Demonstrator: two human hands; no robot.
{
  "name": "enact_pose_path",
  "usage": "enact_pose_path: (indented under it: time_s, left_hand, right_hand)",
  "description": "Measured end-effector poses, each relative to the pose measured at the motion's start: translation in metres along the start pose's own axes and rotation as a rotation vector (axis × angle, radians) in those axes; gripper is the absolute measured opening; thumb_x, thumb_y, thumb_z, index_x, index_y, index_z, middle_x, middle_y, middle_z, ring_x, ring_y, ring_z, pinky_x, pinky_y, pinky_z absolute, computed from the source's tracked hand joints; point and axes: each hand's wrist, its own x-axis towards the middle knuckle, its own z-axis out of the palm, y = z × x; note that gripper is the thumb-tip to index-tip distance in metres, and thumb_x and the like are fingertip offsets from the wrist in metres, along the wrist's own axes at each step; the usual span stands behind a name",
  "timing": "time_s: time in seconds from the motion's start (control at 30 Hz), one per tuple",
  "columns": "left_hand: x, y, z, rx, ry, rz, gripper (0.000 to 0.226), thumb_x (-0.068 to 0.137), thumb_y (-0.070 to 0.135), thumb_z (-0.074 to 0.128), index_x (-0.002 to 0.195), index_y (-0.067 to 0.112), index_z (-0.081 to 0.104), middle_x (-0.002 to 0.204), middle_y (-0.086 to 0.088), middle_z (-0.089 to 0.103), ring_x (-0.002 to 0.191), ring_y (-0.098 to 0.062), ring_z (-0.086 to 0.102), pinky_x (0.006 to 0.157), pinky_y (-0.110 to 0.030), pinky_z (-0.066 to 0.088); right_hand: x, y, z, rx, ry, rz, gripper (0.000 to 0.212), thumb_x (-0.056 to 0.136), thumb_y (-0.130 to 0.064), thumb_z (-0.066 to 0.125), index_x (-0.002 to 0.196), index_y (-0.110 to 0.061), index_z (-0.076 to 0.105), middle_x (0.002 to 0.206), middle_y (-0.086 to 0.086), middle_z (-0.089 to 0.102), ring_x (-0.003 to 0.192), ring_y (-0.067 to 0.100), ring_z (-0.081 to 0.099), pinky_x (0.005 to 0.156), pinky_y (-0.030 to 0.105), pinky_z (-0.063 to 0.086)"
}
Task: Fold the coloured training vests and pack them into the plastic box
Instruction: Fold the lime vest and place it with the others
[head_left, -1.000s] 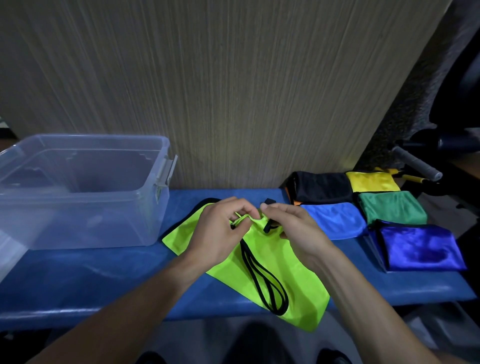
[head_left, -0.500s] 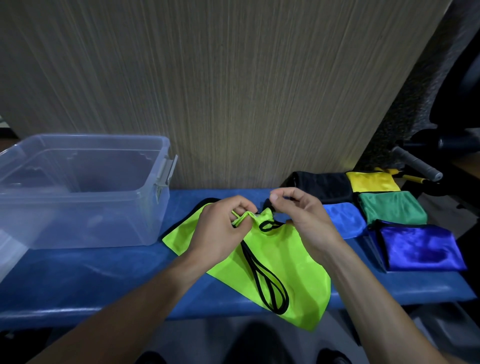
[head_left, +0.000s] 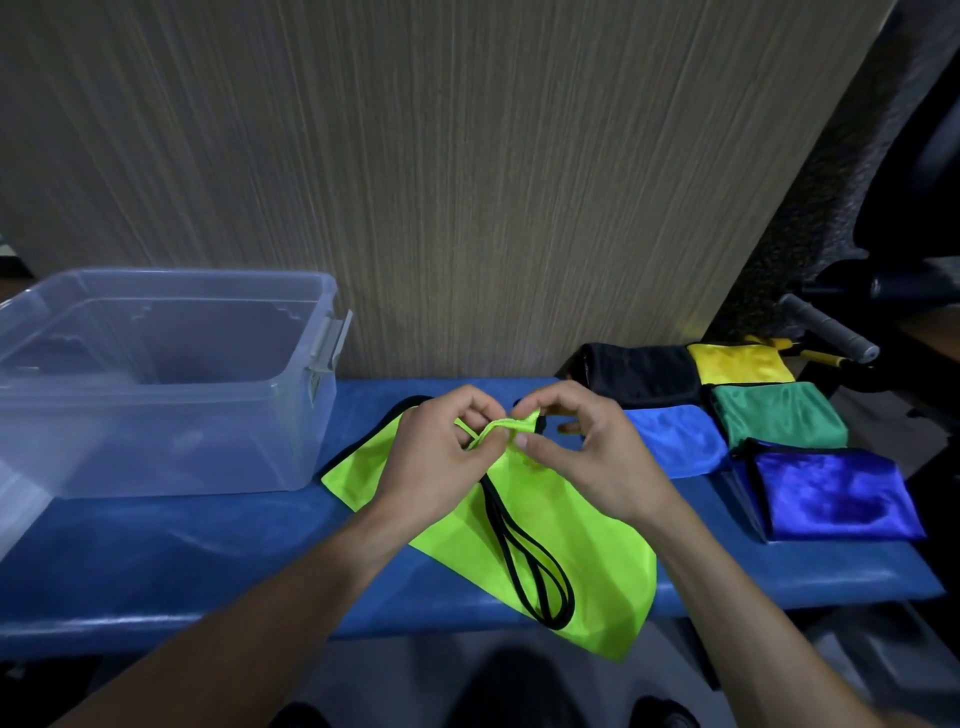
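Note:
A neon-green vest (head_left: 566, 561) with black trim lies on the blue bench (head_left: 208, 561), its lower corner hanging over the front edge. My left hand (head_left: 431, 462) and my right hand (head_left: 587, 452) both pinch the vest's bunched top strap, close together above its far end. The clear plastic box (head_left: 156, 384) stands at the left with nothing visible inside. Folded vests sit at the right: black (head_left: 644, 376), yellow (head_left: 737, 361), green (head_left: 779, 415), light blue (head_left: 675, 439) and dark blue (head_left: 831, 493).
A wood-grain wall panel (head_left: 467, 182) rises right behind the bench. Dark exercise equipment with a grey padded handle (head_left: 826, 327) stands at the far right. My shoes (head_left: 660, 714) show below the bench edge.
My hands drew closer again on the vest's top strap. The right hand has shifted its pinch, and the strap is gathered tighter between the fingers. The vest body has barely moved.

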Motion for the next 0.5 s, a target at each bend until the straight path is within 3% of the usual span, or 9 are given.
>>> enact_pose_path:
  time_s: [0.17, 0.3, 0.4, 0.5]
  left_hand:
    - [-0.003, 0.001, -0.004, 0.026, -0.032, 0.02, 0.013, 0.085, 0.029, 0.08, 0.087, 0.034, 0.068, 0.079, 0.009, 0.066, 0.064, -0.018, 0.063, 0.063, -0.034, 0.055]
    - [-0.003, -0.003, -0.012, 0.144, -0.129, 0.05, 0.017, 0.084, 0.044, 0.077, 0.098, 0.036, 0.07, 0.083, 0.01, 0.066, 0.069, -0.013, 0.064, 0.066, -0.035, 0.057]
    - [-0.003, -0.006, -0.017, 0.149, -0.223, 0.054, 0.032, 0.086, 0.056, 0.069, 0.11, 0.036, 0.071, 0.094, 0.011, 0.072, 0.077, -0.009, 0.07, 0.073, -0.038, 0.06]
    - [-0.003, -0.001, -0.018, 0.039, -0.247, 0.019, 0.025, 0.095, 0.042, 0.067, 0.112, 0.024, 0.072, 0.096, 0.005, 0.077, 0.075, -0.01, 0.074, 0.077, -0.041, 0.062]
  right_hand:
    - [0.006, 0.008, -0.006, 0.104, 0.046, 0.024, 0.013, 0.087, -0.01, 0.079, 0.095, -0.018, 0.073, 0.085, 0.006, 0.066, 0.081, 0.023, 0.064, 0.076, 0.044, 0.055]
    - [0.01, 0.007, -0.007, 0.185, 0.079, 0.022, 0.01, 0.088, -0.004, 0.076, 0.096, -0.01, 0.075, 0.079, 0.021, 0.06, 0.073, 0.018, 0.057, 0.068, 0.037, 0.049]
    - [0.012, 0.007, -0.007, 0.252, 0.105, 0.045, 0.012, 0.09, -0.005, 0.074, 0.1, -0.011, 0.075, 0.081, 0.006, 0.067, 0.08, 0.015, 0.061, 0.075, 0.034, 0.051]
    - [0.015, 0.008, -0.004, 0.337, 0.127, 0.09, 0.014, 0.093, -0.005, 0.07, 0.105, -0.011, 0.074, 0.089, 0.008, 0.068, 0.088, 0.019, 0.061, 0.085, 0.041, 0.051]
